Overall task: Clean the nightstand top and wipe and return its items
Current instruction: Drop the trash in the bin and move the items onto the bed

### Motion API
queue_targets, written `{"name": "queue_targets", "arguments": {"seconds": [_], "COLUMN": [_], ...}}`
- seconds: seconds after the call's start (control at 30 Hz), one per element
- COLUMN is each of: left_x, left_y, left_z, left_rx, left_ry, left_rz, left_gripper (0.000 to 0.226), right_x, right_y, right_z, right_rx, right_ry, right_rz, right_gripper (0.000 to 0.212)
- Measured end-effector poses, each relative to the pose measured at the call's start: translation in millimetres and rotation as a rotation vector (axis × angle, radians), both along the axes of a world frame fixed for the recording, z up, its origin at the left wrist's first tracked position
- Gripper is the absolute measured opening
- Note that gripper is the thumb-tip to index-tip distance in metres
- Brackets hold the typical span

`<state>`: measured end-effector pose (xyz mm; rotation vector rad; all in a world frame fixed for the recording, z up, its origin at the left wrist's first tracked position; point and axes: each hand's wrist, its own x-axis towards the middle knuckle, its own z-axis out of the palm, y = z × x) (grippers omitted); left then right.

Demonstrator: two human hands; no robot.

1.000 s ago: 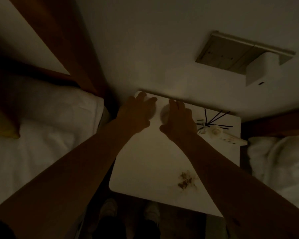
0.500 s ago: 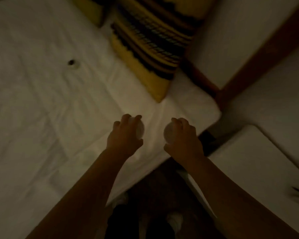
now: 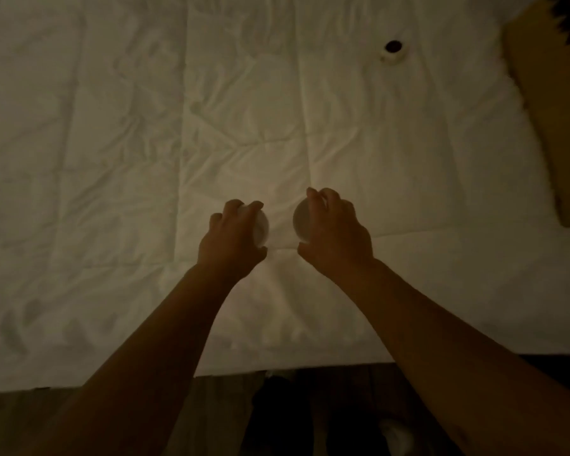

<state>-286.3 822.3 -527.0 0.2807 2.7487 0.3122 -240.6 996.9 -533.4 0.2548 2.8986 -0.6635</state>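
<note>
The room is dim. My left hand (image 3: 232, 236) is closed over a small round white object (image 3: 261, 227), seen only at its right edge. My right hand (image 3: 334, 233) grips a second round white object (image 3: 300, 220) of the same kind. Both hands hover side by side over the white bed sheet (image 3: 145, 159), a little in from the bed's near edge. What the two round objects are, I cannot tell. The nightstand is out of view.
A small white ring-shaped item with a dark centre (image 3: 392, 51) lies on the sheet at the far right. A yellow cushion (image 3: 553, 133) covers the bed's right side. Dark floor and my feet (image 3: 392, 432) show below the bed edge.
My hands lifted the two round white objects off the nightstand, and I turned left with them; they now hang over the bed, and the nightstand has left the view.
</note>
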Motion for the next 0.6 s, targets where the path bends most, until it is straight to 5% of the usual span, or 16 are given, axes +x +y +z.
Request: {"name": "queue_targets", "arguments": {"seconds": [0.6], "left_x": [-34.1], "left_y": [-33.2], "left_z": [-54.1], "left_rx": [0.024], "left_ry": [-0.031], "left_rz": [-0.042], "left_gripper": [0.101], "right_x": [-40.8], "right_y": [-57.6], "right_z": [-60.8], "right_rx": [0.032], "right_ry": [-0.084], "right_rz": [0.099], "right_gripper": [0.099]}}
